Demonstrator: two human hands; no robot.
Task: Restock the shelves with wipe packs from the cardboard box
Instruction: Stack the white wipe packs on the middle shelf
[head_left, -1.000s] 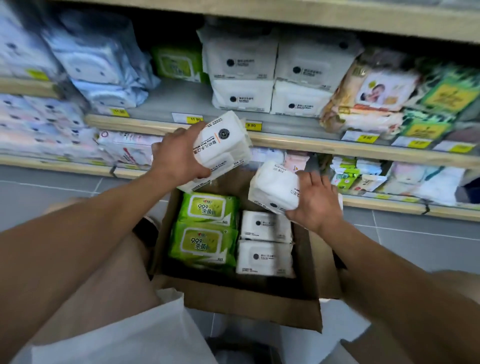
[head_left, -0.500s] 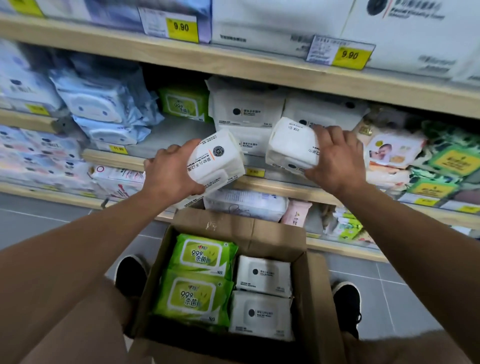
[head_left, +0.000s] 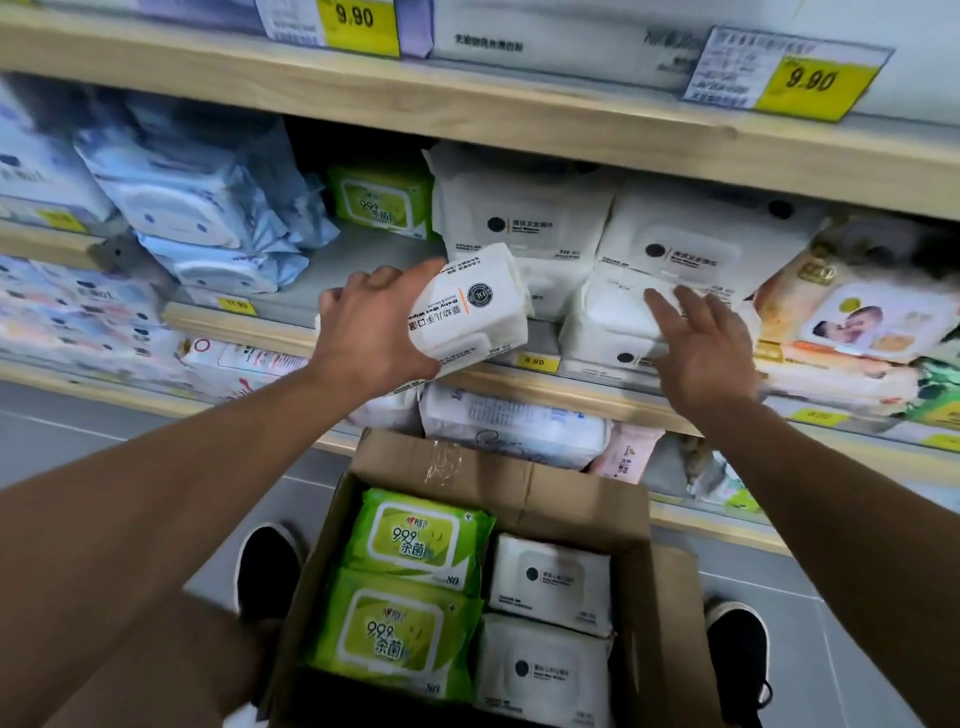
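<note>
Head view: your left hand (head_left: 371, 332) grips one white pack (head_left: 470, 309); your open right hand (head_left: 701, 348) presses another (head_left: 610, 325) onto the shelf (head_left: 571, 395). Four packs remain visible in the cardboard box (head_left: 657, 623).

Right hand (head_left: 701, 353) now opens, fingers straight on white pack (head_left: 618, 322) set on middle shelf (head_left: 571, 395); half second ago it gripped it midair.

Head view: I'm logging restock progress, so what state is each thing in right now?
Left hand: grips a white wipe pack, held at the shelf edge.
Right hand: fingers straight, pressing a white wipe pack on the shelf.
Brown cardboard box: open, on the floor.
Green wipe packs: two, lying in the box.
White boxed wipe packs: two, beside the green ones.
</note>
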